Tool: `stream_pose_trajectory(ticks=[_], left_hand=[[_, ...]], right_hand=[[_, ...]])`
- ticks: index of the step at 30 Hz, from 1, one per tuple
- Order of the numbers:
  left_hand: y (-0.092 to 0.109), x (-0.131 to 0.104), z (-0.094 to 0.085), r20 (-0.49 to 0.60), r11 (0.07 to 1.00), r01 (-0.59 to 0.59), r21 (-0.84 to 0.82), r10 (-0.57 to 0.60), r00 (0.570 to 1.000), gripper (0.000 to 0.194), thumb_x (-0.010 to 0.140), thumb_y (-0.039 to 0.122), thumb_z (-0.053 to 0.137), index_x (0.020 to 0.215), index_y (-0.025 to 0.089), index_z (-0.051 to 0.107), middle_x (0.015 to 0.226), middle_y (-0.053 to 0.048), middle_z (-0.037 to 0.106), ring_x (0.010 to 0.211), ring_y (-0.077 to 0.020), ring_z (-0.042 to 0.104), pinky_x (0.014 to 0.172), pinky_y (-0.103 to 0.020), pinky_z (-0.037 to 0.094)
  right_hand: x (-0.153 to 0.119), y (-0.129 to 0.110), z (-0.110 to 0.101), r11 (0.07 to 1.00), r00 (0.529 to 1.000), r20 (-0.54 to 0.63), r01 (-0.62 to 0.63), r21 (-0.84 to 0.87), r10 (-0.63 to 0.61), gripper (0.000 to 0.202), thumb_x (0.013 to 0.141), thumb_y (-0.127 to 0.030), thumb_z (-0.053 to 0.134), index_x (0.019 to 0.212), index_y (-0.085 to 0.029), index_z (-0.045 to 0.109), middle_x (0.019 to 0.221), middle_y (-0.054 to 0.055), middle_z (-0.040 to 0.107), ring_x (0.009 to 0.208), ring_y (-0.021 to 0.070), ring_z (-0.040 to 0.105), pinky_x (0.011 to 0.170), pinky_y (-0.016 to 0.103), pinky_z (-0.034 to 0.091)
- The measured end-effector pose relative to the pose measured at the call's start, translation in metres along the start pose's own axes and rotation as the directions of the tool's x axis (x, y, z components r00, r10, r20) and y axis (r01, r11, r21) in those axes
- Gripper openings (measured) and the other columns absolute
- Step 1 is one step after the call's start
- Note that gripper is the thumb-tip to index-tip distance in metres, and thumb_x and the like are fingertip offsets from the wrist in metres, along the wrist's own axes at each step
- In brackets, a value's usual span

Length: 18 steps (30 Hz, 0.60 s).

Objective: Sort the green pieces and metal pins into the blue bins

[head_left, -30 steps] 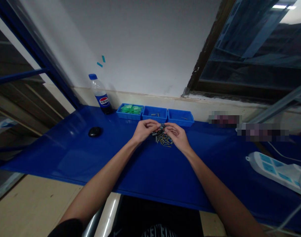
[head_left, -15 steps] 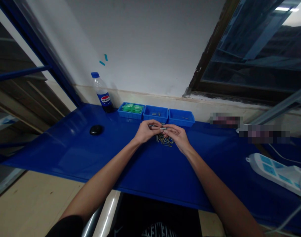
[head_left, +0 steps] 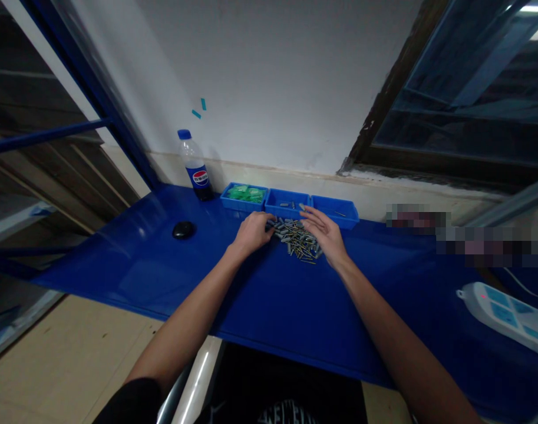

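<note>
A loose pile of grey wall plugs and brass-coloured screws (head_left: 300,242) lies on the blue table (head_left: 269,306). At its left edge is my left hand (head_left: 252,232), its fingers bent and pinched together low by the plugs; what is between them is hidden. My right hand (head_left: 326,234) is over the pile's right side, pinching a small grey wall plug (head_left: 301,207) at its fingertips. That plug is at the front edge of the middle blue bin (head_left: 288,211), which has a few small grey pieces inside.
The left blue bin (head_left: 243,206) contains green packets; the right bin (head_left: 337,219) has one thin screw-like piece. A cola bottle (head_left: 197,174) stands by the wall, with a black mouse-shaped object (head_left: 183,229) in front. A white power strip (head_left: 502,312) lies at right.
My hands, together over the pile before, have separated. The right one has moved up toward the middle bin with a wall plug, the left one down to the pile's left edge. The view has shifted slightly.
</note>
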<state>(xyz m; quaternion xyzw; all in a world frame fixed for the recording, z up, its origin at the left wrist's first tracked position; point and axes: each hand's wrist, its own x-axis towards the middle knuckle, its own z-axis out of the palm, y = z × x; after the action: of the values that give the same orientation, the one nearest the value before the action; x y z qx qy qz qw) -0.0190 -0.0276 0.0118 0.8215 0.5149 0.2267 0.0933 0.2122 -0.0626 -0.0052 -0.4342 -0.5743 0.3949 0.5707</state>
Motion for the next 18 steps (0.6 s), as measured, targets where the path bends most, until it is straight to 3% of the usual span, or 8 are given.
stream_pose_trajectory(ticks=[3,10,15,18], left_hand=[[-0.006,-0.001,0.001,0.083,0.997,0.058,0.06,-0.063,0.995,0.028,0.086,0.022,0.069,0.112,0.023,0.077,0.113,-0.012,0.076,0.107,-0.0309,0.071,0.09,-0.037,0.057],[-0.018,0.004,0.009,0.076,0.999,0.012,-0.041,-0.009,0.997,0.032,0.087,0.007,0.061,0.113,0.019,0.076,0.105,-0.013,0.078,0.099,-0.0274,0.073,0.085,-0.033,0.055],[-0.014,0.007,0.007,-0.015,0.949,0.028,-0.313,-0.034,0.999,0.036,0.088,0.008,0.061,0.121,0.017,0.072,0.102,-0.011,0.079,0.096,-0.0246,0.074,0.089,-0.035,0.056],[-0.005,0.009,0.007,-0.022,0.799,0.026,-0.601,-0.048,0.999,0.034,0.09,0.015,0.063,0.124,0.015,0.069,0.101,-0.011,0.079,0.094,-0.0219,0.074,0.089,-0.035,0.057]], right_hand=[[0.0,0.001,0.0,0.999,0.999,-0.011,0.035,0.022,-0.035,0.061,0.079,-0.042,0.081,0.137,-0.033,0.063,0.139,0.008,0.067,0.12,0.0286,0.067,0.106,0.051,0.052],[-0.014,0.009,-0.004,0.999,1.0,-0.007,-0.026,0.028,0.026,0.052,0.08,-0.04,0.08,0.129,-0.028,0.065,0.131,0.011,0.071,0.109,0.0273,0.071,0.102,0.05,0.053],[-0.016,0.01,-0.003,0.998,0.998,-0.039,-0.046,0.03,0.048,0.047,0.081,-0.043,0.078,0.122,-0.025,0.067,0.116,0.01,0.075,0.095,0.0255,0.074,0.091,0.045,0.056],[-0.016,0.01,-0.003,0.998,0.998,-0.031,-0.054,0.025,0.055,0.044,0.082,-0.043,0.076,0.121,-0.024,0.067,0.105,0.008,0.077,0.084,0.0226,0.074,0.086,0.042,0.057]])
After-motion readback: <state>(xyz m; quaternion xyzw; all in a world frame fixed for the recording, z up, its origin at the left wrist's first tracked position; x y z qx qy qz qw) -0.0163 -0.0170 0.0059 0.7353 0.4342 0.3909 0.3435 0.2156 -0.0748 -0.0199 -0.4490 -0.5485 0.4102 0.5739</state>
